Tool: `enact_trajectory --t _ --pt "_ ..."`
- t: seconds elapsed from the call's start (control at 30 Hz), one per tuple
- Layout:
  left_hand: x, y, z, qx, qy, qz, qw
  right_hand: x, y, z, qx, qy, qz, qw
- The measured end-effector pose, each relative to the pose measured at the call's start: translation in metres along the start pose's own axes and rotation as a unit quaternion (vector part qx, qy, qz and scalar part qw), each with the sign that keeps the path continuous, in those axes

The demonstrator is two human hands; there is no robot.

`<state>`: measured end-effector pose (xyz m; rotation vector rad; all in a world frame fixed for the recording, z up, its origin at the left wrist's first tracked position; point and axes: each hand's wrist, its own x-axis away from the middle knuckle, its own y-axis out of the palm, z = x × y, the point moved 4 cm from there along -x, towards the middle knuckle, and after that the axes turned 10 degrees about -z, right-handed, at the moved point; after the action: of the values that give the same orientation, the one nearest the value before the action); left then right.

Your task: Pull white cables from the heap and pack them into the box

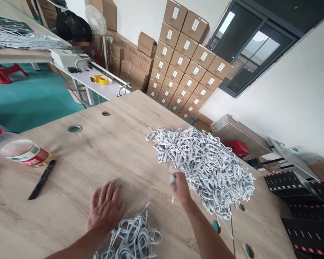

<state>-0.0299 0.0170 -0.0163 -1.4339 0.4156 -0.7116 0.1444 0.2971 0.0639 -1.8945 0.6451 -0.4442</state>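
Note:
My left hand (pixel 106 205) lies flat on the wooden table (pixel 118 144) with its fingers spread and nothing in them. Just right of its wrist is a small heap of white coiled cables (pixel 136 235), at the bottom edge of the view. My right hand (pixel 180 187) is closed around a white cable coil (pixel 173 180), which shows at its fingertips; a white connector hangs below. Beside that hand, to the right, spreads a large pile of white coiled cables (pixel 205 165).
A bottle (pixel 29 153) and a black marker-like object (pixel 42 180) lie at the left. Holes with rings (pixel 75 128) pierce the table. Beyond are yellow tape (pixel 99 79), a fan (pixel 95 18), stacked cartons (pixel 180 61) and a bent-over person (pixel 72 28). Black racks stand right.

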Motion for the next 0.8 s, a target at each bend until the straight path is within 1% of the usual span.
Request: enact_trajectory --t 0.03,0.07,0.1,0.13,0.2,0.27,0.33,0.37,0.43,0.5,0.53,0.6,0.67,0.73,0.8 --pt "0.000 0.000 0.000 0.002 0.002 -0.002 1.000 0.000 -0.012 0.011 -0.048 0.060 0.039 0.996" --pt "0.000 0.000 0.000 0.003 0.002 -0.003 1.000 -0.001 -0.026 0.023 -0.077 0.127 0.072 0.986" --pt "0.000 0.000 0.000 0.002 0.002 -0.004 1.000 -0.003 -0.040 0.036 -0.086 0.191 0.099 0.973" --pt "0.000 0.000 0.001 0.000 0.000 -0.004 1.000 -0.006 -0.054 0.048 -0.077 0.248 0.117 0.959" --pt "0.000 0.000 0.001 -0.003 -0.006 -0.006 1.000 -0.015 -0.077 0.066 -0.038 0.325 0.120 0.937" --pt "-0.001 -0.001 0.001 -0.004 -0.011 -0.006 1.000 -0.023 -0.091 0.076 -0.008 0.358 0.095 0.929" --pt "-0.001 -0.002 0.001 -0.002 -0.013 -0.005 1.000 -0.025 -0.097 0.080 -0.007 0.363 0.070 0.929" --pt "-0.001 -0.002 0.001 0.001 -0.013 -0.005 1.000 -0.022 -0.098 0.080 -0.017 0.365 0.073 0.928" --pt "-0.001 -0.001 0.000 0.008 -0.011 -0.007 1.000 -0.007 -0.099 0.081 -0.048 0.375 0.100 0.920" --pt "-0.001 -0.001 0.000 0.014 -0.012 -0.012 1.000 0.016 -0.095 0.080 -0.078 0.373 0.127 0.916" --pt "-0.001 -0.001 0.000 0.015 -0.013 -0.014 1.000 0.029 -0.090 0.078 -0.095 0.361 0.128 0.919" --pt "-0.002 -0.002 0.000 0.011 -0.017 -0.017 1.000 0.057 -0.073 0.067 -0.148 0.324 0.103 0.929" --pt "-0.002 -0.003 0.001 0.005 -0.017 -0.016 1.000 0.087 -0.045 0.045 -0.228 0.279 0.062 0.931" --pt "-0.003 -0.005 0.002 0.001 -0.015 -0.012 1.000 0.118 -0.010 0.016 -0.315 0.235 0.012 0.920" --pt "-0.004 -0.007 0.003 0.002 -0.015 -0.006 1.000 0.145 0.026 -0.012 -0.376 0.190 -0.056 0.905"
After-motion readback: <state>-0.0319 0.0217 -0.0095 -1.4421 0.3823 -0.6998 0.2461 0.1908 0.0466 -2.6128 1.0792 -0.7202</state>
